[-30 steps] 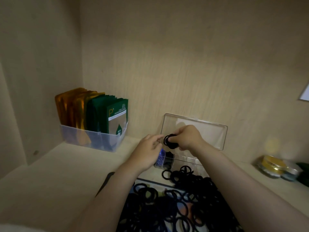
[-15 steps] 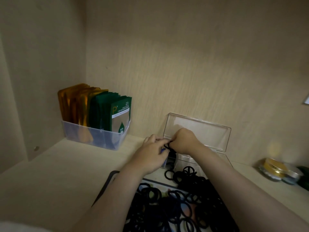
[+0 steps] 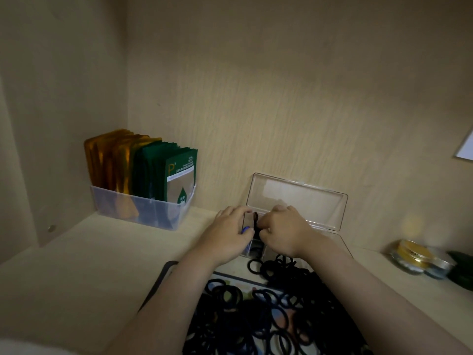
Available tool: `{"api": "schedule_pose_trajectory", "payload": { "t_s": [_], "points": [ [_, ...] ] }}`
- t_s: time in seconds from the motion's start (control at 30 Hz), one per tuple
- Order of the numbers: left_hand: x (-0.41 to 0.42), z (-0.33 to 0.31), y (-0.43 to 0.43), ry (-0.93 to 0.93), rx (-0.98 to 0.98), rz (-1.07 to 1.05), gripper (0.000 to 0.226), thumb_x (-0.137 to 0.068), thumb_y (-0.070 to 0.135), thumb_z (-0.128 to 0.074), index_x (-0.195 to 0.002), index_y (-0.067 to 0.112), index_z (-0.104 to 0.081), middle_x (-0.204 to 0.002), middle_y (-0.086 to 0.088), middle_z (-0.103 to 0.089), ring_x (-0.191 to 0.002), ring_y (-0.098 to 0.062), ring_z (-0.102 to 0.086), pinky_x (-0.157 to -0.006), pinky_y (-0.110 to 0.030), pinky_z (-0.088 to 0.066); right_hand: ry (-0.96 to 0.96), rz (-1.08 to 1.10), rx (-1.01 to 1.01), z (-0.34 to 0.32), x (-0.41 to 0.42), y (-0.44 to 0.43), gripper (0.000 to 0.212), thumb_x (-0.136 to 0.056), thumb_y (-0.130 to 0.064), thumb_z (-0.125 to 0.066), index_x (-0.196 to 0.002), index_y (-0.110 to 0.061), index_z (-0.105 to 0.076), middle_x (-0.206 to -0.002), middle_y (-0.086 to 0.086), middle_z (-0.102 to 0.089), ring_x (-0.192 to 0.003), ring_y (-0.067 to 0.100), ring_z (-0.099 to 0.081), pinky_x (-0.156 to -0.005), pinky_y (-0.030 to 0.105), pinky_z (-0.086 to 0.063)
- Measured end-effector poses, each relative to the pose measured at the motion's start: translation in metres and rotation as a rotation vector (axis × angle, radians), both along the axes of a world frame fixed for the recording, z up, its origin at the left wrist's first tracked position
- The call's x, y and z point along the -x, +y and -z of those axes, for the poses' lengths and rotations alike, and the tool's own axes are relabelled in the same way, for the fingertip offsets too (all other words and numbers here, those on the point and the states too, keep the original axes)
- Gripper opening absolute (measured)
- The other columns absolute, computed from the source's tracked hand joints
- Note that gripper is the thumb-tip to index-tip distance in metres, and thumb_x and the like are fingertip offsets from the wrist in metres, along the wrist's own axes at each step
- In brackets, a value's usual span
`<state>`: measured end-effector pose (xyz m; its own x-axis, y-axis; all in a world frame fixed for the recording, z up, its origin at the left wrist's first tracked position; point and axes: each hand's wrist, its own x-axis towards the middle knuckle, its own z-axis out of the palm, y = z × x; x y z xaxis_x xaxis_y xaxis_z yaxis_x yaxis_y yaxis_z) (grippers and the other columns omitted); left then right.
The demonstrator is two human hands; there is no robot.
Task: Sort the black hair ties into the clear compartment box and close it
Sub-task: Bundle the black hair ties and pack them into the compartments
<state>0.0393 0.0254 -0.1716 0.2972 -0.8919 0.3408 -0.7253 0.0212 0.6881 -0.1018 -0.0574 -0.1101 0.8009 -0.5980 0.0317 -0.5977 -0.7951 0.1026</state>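
Note:
A clear compartment box (image 3: 340,242) stands against the back wall with its lid (image 3: 302,201) raised. My right hand (image 3: 284,230) pinches a small bunch of black hair ties (image 3: 255,222) and holds it low over the box's left compartment. My left hand (image 3: 227,234) touches the box's left end, fingers curled by the ties. Inside that compartment a few ties show dimly. A big heap of loose black hair ties (image 3: 276,311) lies on a patterned mat in front of the box, partly under my forearms.
A translucent bin (image 3: 138,210) of gold and green sachets stands at the back left. Small round tins (image 3: 419,256) and a dark green item (image 3: 463,270) sit at the right. A white paper corner (image 3: 465,147) hangs on the wall.
Both hands have dropped from in front of the lid down to the box's left compartment, carrying the bunch of ties with them. The camera has tilted slightly.

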Motion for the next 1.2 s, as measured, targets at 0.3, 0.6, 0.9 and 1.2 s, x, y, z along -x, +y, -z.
{"api": "schedule_pose_trajectory", "payload": {
  "t_s": [0.3,0.6,0.9,1.2],
  "points": [
    [-0.001,0.003,0.000,-0.020,-0.016,0.003,0.032,-0.095,0.040,-0.051,-0.127,0.039,-0.056,-0.134,0.015,-0.043,-0.129,-0.007,-0.037,-0.107,-0.030,-0.036,-0.208,0.047,-0.086,-0.016,0.002,-0.016,0.030,-0.086,-0.018,-0.054,-0.106,-0.013,-0.076,-0.109,0.007,-0.073,-0.106,0.025,-0.065,-0.092,0.033,-0.051],
    [-0.001,-0.001,0.002,0.029,0.013,-0.034,0.022,-0.090,0.036,-0.058,-0.112,0.033,-0.057,-0.122,0.014,-0.052,-0.119,-0.007,-0.046,-0.097,-0.028,-0.041,-0.188,-0.121,0.010,0.004,-0.002,-0.006,0.056,-0.074,-0.036,-0.029,-0.106,-0.024,-0.073,-0.107,-0.007,-0.071,-0.104,0.023,-0.054,-0.095,0.035,-0.038],
    [0.004,-0.006,0.005,0.046,0.045,-0.036,0.040,-0.087,0.033,-0.061,-0.127,0.038,-0.052,-0.128,0.015,-0.052,-0.119,-0.002,-0.047,-0.092,-0.023,-0.039,-0.256,-0.034,-0.003,0.009,-0.002,-0.011,0.054,-0.080,-0.041,-0.027,-0.101,-0.030,-0.076,-0.093,-0.005,-0.073,-0.102,0.018,-0.047,-0.091,0.034,-0.032],
    [0.005,-0.013,-0.002,0.062,0.121,-0.019,0.047,-0.089,0.018,-0.063,-0.133,0.036,-0.060,-0.126,0.018,-0.058,-0.125,-0.003,-0.042,-0.104,-0.018,-0.030,-0.516,0.049,-0.249,-0.003,-0.005,-0.017,0.008,-0.087,-0.021,-0.067,-0.087,-0.023,-0.075,-0.089,-0.005,-0.075,-0.088,0.013,-0.068,-0.083,0.027,-0.051]
  ]
}}
